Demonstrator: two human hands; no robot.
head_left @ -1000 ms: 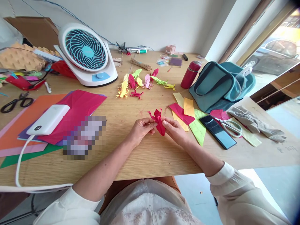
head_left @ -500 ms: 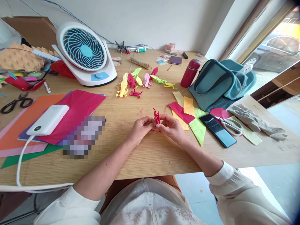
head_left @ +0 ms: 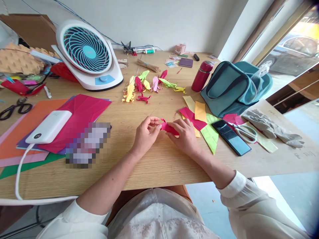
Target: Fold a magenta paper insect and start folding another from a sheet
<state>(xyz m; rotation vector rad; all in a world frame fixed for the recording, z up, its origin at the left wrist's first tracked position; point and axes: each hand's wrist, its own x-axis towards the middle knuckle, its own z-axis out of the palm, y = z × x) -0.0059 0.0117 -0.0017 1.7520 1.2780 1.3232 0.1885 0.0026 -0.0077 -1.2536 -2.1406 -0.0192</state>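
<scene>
Over the wood-grained table (head_left: pixel 149 166), my left hand (head_left: pixel 145 133) and right hand (head_left: pixel 186 136) pinch creased red paper (head_left: pixel 166 127), turned sideways since a moment ago.

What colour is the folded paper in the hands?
The folded paper is pinkish red, best seen in the head view.

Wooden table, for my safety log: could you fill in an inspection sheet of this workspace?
Surface: wooden table, faint scribbles near its right end.
Job's things: red folded paper between both hands; folded paper figures beyond.
Clutter: fan, red flask, teal bag, dark phone, grey gloves.
Hands: left hand pinches the paper's left end; right hand grips its right.
Cables: white cable from white power bank; blue cable by the wall.
Surroundings: white wall behind; car outside, at right.
</scene>
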